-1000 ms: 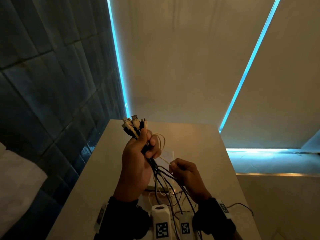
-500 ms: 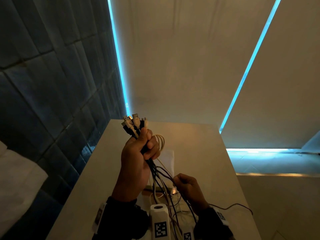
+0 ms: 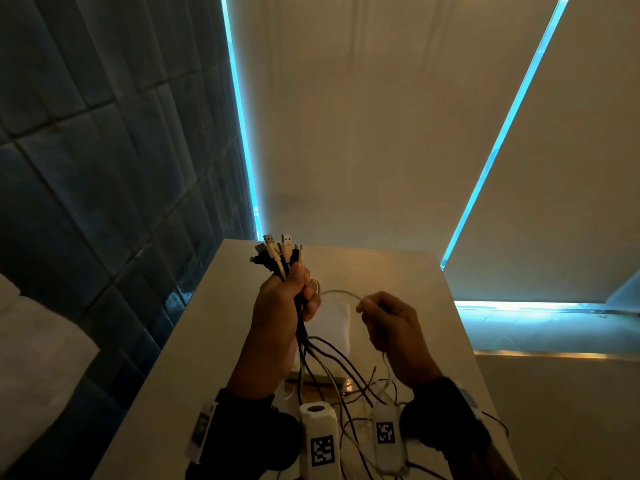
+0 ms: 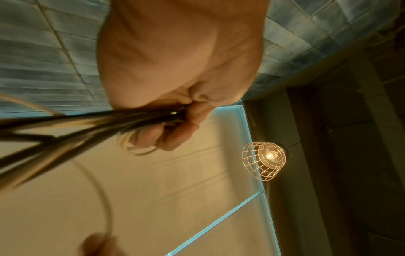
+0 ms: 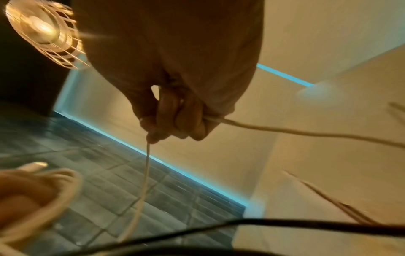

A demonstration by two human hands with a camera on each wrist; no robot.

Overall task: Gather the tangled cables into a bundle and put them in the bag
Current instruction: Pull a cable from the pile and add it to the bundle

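My left hand [image 3: 287,306] is raised above the table and grips a bundle of black and white cables [image 3: 277,254], their plug ends sticking up past the thumb. The loose lengths [image 3: 332,362] hang from the fist down to the table. One white cable [image 3: 341,292] arcs from that fist across to my right hand [image 3: 388,323], which pinches it at the same height. In the left wrist view the fingers [image 4: 173,136] curl round the cable bundle [image 4: 92,124]. The right wrist view shows the white cable [image 5: 145,173] running through the right fingers [image 5: 175,121]. A white bag [image 3: 332,323] lies flat on the table behind the hands.
The pale table [image 3: 398,271] stands against a dark tiled wall [image 3: 104,168] on the left and a beige wall with blue light strips [image 3: 242,133]. A small glowing object [image 3: 346,384] lies under the hanging cables. A caged lamp [image 4: 265,161] hangs overhead.
My right hand has risen from low among the hanging cables to the height of the left fist, drawing one white cable up into an arc. The left hand has held still.
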